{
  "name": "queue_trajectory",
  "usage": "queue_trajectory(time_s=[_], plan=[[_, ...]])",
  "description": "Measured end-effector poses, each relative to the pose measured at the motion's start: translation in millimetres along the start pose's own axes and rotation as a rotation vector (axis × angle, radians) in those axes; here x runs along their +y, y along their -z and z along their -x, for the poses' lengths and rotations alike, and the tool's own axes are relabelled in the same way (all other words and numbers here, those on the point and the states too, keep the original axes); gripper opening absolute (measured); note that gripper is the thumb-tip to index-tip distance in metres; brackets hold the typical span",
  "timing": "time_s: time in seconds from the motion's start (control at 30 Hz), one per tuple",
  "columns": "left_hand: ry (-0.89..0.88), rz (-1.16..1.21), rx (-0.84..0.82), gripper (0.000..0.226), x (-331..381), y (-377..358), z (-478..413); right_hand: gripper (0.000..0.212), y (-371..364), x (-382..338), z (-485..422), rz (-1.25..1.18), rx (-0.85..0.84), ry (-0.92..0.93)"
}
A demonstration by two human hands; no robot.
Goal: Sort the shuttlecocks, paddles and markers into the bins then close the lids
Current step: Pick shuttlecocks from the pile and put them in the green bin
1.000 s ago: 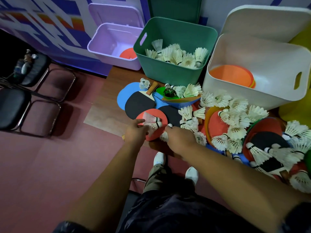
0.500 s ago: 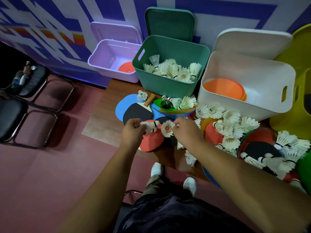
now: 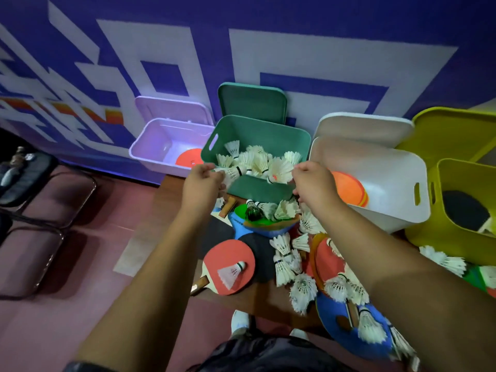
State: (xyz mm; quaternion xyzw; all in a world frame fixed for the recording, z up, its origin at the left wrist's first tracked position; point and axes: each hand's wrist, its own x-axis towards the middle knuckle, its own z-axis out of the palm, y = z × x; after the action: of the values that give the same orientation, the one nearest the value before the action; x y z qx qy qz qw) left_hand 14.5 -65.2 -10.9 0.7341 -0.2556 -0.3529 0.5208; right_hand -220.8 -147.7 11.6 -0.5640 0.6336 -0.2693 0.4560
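My left hand (image 3: 204,181) pinches a shuttlecock (image 3: 232,172) above the green bin (image 3: 257,189). My right hand (image 3: 312,181) curls beside a second shuttlecock (image 3: 280,169); whether it grips that one, I cannot tell.

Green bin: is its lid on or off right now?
Off. The green lid stands against the wall behind the green bin, and shuttlecocks show in its open top.

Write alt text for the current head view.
The left hand and right hand reach over a green plastic bin of white feather shuttlecocks, each seemingly pinching one. More shuttlecocks and round paddles litter the wooden table; a lilac bin, a white bin and a yellow bin flank that bin.
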Motion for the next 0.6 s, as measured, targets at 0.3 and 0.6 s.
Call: queue_trajectory(time_s=[0.3, 0.6], plan=[[0.128, 0.091, -0.086, 0.041, 29, -5, -64, 0.025, -26, -28, -32, -0.071, -0.037, -0.057], [0.215, -0.066, -0.076, 0.016, -25, 30, -67, 0.018, -55, 8, -17, 0.05, -0.066, -0.049]])
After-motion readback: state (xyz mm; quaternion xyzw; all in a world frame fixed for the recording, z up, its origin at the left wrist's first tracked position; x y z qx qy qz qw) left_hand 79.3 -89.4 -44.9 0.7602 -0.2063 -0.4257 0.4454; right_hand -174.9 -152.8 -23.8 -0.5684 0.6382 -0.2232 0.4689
